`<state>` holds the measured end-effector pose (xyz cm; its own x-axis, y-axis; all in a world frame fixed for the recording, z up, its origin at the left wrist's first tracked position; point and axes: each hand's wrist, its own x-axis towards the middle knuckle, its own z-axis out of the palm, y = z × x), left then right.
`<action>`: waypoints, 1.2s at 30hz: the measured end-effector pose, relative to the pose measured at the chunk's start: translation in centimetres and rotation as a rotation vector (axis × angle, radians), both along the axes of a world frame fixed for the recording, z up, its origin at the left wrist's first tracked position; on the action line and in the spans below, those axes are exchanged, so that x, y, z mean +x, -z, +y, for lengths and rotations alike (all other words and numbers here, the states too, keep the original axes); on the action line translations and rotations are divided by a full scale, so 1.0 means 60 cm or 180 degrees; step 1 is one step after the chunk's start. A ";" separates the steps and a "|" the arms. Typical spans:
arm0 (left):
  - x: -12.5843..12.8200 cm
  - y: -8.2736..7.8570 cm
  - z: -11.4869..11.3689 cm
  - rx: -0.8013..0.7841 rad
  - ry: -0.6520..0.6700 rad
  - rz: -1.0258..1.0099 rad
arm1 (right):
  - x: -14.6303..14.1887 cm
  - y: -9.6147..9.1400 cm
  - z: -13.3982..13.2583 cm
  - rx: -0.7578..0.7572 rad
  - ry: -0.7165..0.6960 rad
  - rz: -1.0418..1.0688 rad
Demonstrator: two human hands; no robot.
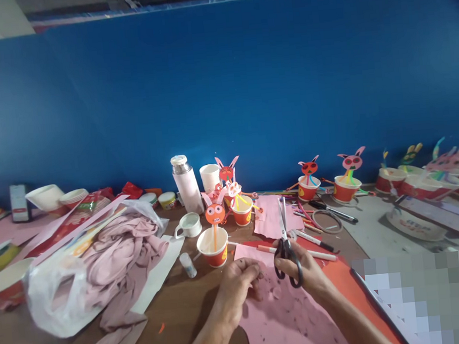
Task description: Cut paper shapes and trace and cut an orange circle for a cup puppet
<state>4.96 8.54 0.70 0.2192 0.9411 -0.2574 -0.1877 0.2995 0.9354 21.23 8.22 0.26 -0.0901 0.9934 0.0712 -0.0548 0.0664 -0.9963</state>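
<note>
My right hand (304, 267) grips a pair of scissors (286, 242) by the black handles. The blades point away from me and look slightly parted. To its left, my left hand (239, 286) is closed, thumb and fingertips pressed together; whatever they pinch is hidden or too small to name. Below both hands lies a pink paper sheet (282, 317) with many small dark specks on it. An orange-red sheet (339, 280) shows at its right side. Just beyond my left hand stands a paper cup (213, 256) with an orange rabbit-like figure (216, 213) in it.
A plastic bag (60, 310) and crumpled pink cloth (120, 256) cover the left side. A thermos (188, 189), a white mug (189, 225) and a small glue bottle (188, 265) stand mid-table. Markers (316, 242) and several figure cups (347, 187) sit rightward, before a blue partition (222, 87).
</note>
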 end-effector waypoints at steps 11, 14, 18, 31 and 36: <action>0.009 -0.005 -0.012 0.0132 0.0317 0.0257 | -0.010 0.007 -0.008 -0.0165 -0.0296 -0.0063; 0.008 -0.003 -0.010 0.0161 0.0341 0.0268 | -0.009 0.008 -0.007 -0.0151 -0.0290 -0.0038; 0.007 -0.001 -0.009 0.0187 0.0303 0.0269 | -0.011 0.011 -0.008 -0.0149 -0.0290 -0.0089; 0.007 -0.006 -0.013 0.0073 0.0235 -0.0263 | -0.021 -0.010 -0.019 0.0004 0.0285 -0.0015; 0.016 -0.004 -0.018 0.0090 0.0253 -0.0186 | -0.031 0.000 -0.024 -0.0031 0.0300 -0.0010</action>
<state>5.95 7.47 0.92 0.3073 0.9269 -0.2154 -0.2190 0.2892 0.9319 19.37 6.77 0.28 0.0036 0.9981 0.0612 -0.0456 0.0613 -0.9971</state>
